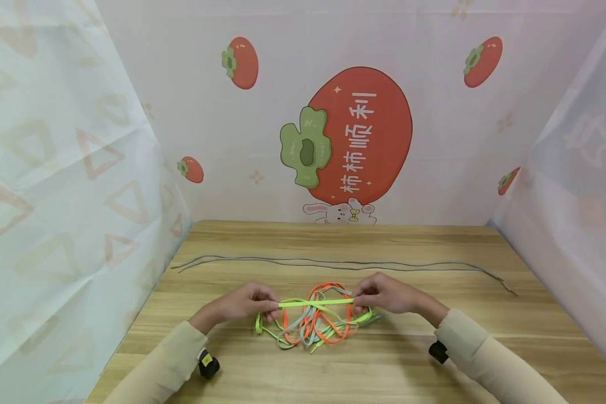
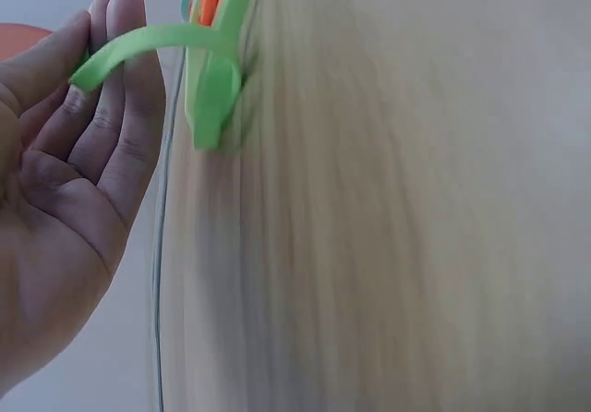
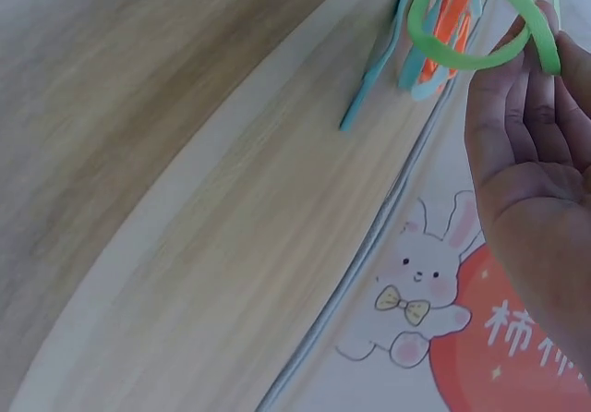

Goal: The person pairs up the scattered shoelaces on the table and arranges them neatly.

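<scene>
The left hand (image 1: 252,301) and right hand (image 1: 386,293) each pinch a neon-green flat lace (image 1: 328,302), stretched straight between them above tangled orange and pale-blue laces (image 1: 312,322) on the table (image 1: 303,376).

On the tabletop (image 1: 303,376), we see a tangle of flat laces (image 1: 315,324) between the left hand (image 1: 252,301) and right hand (image 1: 386,293), one lace (image 1: 315,303) spanning over it; two thin cords (image 1: 308,260) lie behind, the backdrop (image 1: 444,185) beyond the far edge.

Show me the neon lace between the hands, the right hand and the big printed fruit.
Neon lace (image 1: 333,302), head view: its straight middle stretch.
Right hand (image 1: 391,294), head view: its back.
Printed fruit (image 1: 386,129), head view: its red body.
</scene>
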### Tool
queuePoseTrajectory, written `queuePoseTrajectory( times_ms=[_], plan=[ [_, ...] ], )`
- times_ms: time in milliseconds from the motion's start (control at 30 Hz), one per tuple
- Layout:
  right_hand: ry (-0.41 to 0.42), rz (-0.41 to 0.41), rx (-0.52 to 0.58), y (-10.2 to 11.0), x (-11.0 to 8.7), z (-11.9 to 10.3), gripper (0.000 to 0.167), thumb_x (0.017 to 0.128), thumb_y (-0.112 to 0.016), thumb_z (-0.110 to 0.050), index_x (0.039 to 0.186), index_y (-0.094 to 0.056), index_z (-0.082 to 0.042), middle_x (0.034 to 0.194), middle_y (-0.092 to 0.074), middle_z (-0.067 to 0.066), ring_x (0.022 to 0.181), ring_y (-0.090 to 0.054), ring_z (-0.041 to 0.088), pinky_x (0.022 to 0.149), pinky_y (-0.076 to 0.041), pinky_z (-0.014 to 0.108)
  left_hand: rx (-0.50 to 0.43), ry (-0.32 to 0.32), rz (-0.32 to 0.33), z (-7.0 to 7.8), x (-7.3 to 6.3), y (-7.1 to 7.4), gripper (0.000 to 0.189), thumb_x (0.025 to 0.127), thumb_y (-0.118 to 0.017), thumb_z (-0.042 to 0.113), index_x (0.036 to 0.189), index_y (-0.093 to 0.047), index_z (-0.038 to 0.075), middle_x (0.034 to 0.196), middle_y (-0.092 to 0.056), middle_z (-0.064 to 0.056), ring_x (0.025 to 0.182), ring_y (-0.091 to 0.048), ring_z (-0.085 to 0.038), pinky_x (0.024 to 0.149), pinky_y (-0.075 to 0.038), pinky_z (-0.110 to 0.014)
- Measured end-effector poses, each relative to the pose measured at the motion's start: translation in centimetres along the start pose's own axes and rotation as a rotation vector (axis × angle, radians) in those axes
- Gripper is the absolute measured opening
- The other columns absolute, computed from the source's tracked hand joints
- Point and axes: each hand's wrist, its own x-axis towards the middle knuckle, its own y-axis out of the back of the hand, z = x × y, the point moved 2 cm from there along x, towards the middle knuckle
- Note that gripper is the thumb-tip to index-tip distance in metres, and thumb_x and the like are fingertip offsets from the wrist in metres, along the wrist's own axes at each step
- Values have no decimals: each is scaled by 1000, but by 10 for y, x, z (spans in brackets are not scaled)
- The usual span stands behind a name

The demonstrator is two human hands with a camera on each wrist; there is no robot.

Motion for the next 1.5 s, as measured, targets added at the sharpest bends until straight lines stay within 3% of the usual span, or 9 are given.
queuePoseTrajectory(
  times_ms=[167,300,433,833,1200,1500],
  plan=[
    [-46,53,-26,9,-12,8,24,108,-63,-20,108,-76,0,97,-74,17,85,-65,11,78,-59,30,34,13,23,-2,-13,8,29,109,-60,21,112,-72,-4,99,-76,-13,87,-73,-12,82,-64,-36],
    [-66,73,-39,15,-19,13,22,108,-62,-19,108,-76,-2,97,-73,12,85,-64,11,79,-59,31,44,10,40,-4,-21,14,30,109,-60,21,110,-71,-6,98,-75,-21,86,-72,-12,80,-64,-35],
    [-69,83,-49,19,-26,17,21,108,-62,-19,106,-77,-3,97,-73,12,84,-63,10,77,-58,30,37,10,46,-6,-30,20,32,110,-59,21,111,-71,-9,100,-73,-27,84,-70,-13,78,-64,-34],
    [-87,121,-63,27,-41,24,22,108,-62,-19,107,-76,-3,97,-74,14,84,-63,12,75,-56,29,27,34,101,-18,-60,42,29,110,-57,17,113,-68,-10,102,-70,-31,87,-70,-11,81,-63,-35],
    [-120,152,-53,39,-55,34,23,107,-63,-20,109,-75,-1,105,-71,19,92,-68,15,83,-63,33,47,81,169,-30,-85,65,30,110,-57,17,116,-68,-11,102,-72,-24,89,-72,-12,81,-64,-34],
    [-126,161,-47,44,-63,39,26,107,-64,-20,113,-75,3,105,-72,22,90,-69,12,82,-64,35,64,123,219,-37,-98,78,27,109,-59,13,114,-68,-12,99,-74,-20,87,-73,-13,77,-64,-31]
  ],
)
